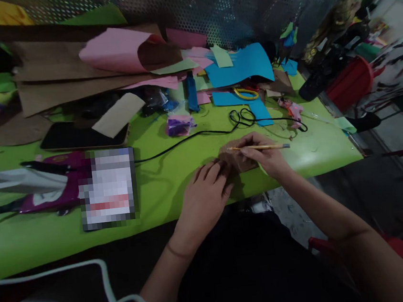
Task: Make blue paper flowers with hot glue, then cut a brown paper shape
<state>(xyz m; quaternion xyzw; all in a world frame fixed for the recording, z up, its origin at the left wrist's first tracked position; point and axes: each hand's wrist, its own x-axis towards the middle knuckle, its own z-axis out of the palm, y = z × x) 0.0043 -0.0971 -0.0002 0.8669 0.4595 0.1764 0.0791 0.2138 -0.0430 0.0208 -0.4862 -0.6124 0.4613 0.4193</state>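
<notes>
My right hand (269,160) pinches a pencil (268,147), which lies nearly level with its tip toward the left. Beneath the pencil is a small brown sheet piece (246,164), partly hidden by both hands. My left hand (205,189) has its fingers bent over the left side of this piece, against the green tabletop (165,188). Just behind the hands, a black cable (206,131) loops across the table. Yellow-handled scissors (246,93) lie farther back on blue sheets.
A tablet with a blurred screen (110,189) lies left, beside a purple pouch (52,186). Behind are a dark phone (77,135), pink sheet (115,49), blue sheet (246,64) and a small pink figure (294,112). A red bucket (351,85) stands past the table's right end.
</notes>
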